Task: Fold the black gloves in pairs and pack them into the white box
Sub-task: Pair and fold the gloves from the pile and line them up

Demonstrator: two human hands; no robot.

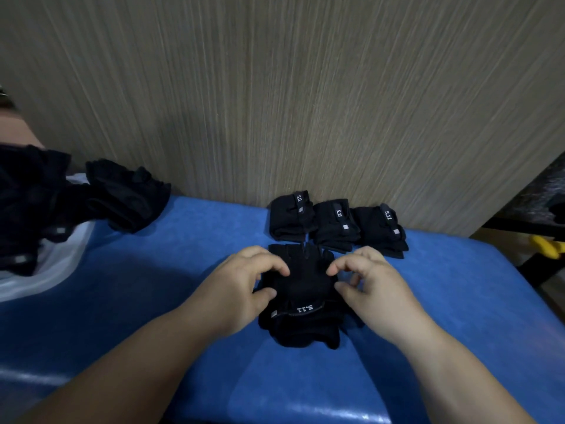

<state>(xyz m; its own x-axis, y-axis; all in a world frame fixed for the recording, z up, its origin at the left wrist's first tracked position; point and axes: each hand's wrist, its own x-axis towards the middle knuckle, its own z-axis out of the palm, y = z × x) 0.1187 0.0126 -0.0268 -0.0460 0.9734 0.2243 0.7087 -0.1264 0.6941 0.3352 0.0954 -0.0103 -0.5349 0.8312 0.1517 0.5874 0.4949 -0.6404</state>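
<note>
1. Glove pair in work: black, fingerless, and lying flat at the middle of the blue tabletop. A wrist strap with white "5.11" lettering crosses its near part. The open finger ends point away toward the wall. It lies directly between the two hands, with its near end out past both wrists toward the viewer.
2. Left hand: fingers curled. The thumb and forefinger pinch the left edge of the glove pair, and the palm lies beside it over the tabletop.
3. Right hand: fingers curled. The forefinger tip and thumb close on the right edge of the same glove pair, opposite the left hand. A narrow strip of black fabric shows between the two sets of fingertips.
4. Folded pairs, three in number: first bundle, second bundle and third bundle. They stand side by side and touching, in a row against the wall. Each shows a strap with white lettering. The row is just beyond the hands, apart from the fingertips.
5. Loose gloves: a black heap at the far left, well apart from both hands and spilling over the white box.
6. White box: at the left edge, largely hidden under the heap, with only a pale rim visible.
7. Wall: wood-grain panel behind the table.
8. Yellow object: off the table at far right, too blurred to identify.
</note>
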